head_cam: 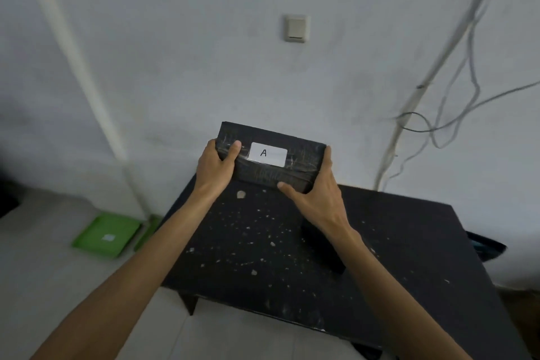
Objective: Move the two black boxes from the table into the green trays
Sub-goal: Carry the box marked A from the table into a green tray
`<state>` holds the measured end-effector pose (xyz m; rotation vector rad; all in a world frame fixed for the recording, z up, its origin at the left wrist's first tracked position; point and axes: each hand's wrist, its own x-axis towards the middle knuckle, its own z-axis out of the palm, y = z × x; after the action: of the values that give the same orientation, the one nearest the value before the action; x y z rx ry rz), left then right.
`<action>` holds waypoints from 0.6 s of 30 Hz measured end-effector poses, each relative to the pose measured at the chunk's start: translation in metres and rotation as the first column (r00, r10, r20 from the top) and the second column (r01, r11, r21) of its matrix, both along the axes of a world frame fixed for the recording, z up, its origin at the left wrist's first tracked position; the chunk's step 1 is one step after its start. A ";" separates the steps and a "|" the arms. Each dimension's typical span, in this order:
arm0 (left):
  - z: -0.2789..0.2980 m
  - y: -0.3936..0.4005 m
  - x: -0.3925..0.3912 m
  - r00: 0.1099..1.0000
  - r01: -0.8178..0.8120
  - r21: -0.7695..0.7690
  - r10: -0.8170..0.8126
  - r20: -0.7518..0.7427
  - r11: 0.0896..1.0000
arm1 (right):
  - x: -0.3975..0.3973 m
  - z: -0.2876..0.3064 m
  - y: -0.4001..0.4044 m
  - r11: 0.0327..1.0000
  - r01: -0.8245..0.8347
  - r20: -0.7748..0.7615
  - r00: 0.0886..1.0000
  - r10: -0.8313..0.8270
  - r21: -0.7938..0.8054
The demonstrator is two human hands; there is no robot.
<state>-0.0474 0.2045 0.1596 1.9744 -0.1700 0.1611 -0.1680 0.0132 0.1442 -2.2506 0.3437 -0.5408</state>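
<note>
A black box point(295, 143) with a white label marked "A" is held up above the far edge of the black table point(409, 242). My left hand point(214, 168) grips its left end, thumb on top. My right hand point(317, 193) grips its right end, thumb under the near edge. A second black box point(325, 248) lies on the table, partly hidden under my right forearm. On the floor to the left sits a green tray point(100, 235) with a small white label inside; a sliver of another green tray point(146, 232) shows beside it, by the table edge.
The table top is speckled with pale chips and scratches. A white wall stands right behind it, with a light switch point(296, 28) and loose cables point(444, 90) hanging on the right. The floor to the left is pale tile. A dark object point(485, 247) sits at the table's right.
</note>
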 end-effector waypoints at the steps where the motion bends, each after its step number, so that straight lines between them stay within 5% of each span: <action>1: -0.002 0.021 0.007 0.999 -0.033 0.013 0.033 -0.012 0.999 | 0.011 -0.003 0.016 0.999 -0.051 -0.025 0.998 0.051 -0.007; 8: -0.016 0.176 0.055 0.983 -0.180 0.012 0.181 -0.037 0.984 | 0.097 -0.025 0.137 0.953 -0.302 -0.121 0.946 0.300 0.000; 18: -0.037 0.400 0.123 1.000 0.009 0.275 -0.014 0.017 0.961 | 0.225 -0.036 0.319 0.893 -0.412 -0.117 0.892 0.436 0.182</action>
<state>0.0759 0.6044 0.1226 2.2491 -0.2262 0.1554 0.0568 0.3324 0.1081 -2.1331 -0.0392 -0.1025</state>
